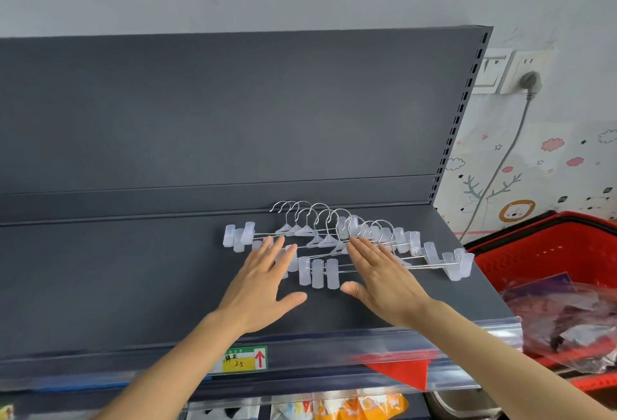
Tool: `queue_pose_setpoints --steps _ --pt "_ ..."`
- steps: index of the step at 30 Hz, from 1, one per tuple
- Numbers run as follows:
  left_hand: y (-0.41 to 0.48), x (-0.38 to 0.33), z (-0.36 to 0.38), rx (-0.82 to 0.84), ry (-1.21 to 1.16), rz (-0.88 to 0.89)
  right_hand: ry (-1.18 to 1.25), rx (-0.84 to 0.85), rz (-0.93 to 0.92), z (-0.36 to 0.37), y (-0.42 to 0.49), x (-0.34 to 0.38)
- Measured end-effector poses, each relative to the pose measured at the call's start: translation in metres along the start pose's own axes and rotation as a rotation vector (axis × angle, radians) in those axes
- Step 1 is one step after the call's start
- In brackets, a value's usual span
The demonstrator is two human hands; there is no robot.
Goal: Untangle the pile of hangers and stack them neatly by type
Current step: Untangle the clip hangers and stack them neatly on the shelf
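Several clear plastic clip hangers with metal hooks and wire bars lie overlapped on the dark grey shelf, hooks pointing toward the back panel. My left hand lies flat with straight fingers, its fingertips over the left clips of the pile. To its right, my right hand is also flat and spread, with its fingertips resting on the middle of the pile near the hooks. Neither hand holds anything.
A red shopping basket with plastic-wrapped goods stands right of the shelf. A price label and a red tag sit on the shelf's front rail. A wall socket with a grey plug is at upper right.
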State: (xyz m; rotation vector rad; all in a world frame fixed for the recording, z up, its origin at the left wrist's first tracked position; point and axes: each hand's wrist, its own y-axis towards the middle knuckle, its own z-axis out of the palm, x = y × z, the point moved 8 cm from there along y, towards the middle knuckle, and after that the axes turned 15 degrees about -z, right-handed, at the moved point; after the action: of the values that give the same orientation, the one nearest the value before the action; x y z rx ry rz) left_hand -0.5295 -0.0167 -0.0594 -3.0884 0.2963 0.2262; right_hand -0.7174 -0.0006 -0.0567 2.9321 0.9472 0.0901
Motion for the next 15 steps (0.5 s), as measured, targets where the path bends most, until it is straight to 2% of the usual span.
queue_pose_setpoints --steps 9,15 --pt "0.018 -0.13 0.006 -0.052 0.113 0.371 0.147 -0.143 0.269 -0.02 -0.061 -0.069" --pt "0.036 -0.175 0.029 -0.035 0.204 0.438 0.293 -0.512 0.591 -0.041 -0.131 -0.121"
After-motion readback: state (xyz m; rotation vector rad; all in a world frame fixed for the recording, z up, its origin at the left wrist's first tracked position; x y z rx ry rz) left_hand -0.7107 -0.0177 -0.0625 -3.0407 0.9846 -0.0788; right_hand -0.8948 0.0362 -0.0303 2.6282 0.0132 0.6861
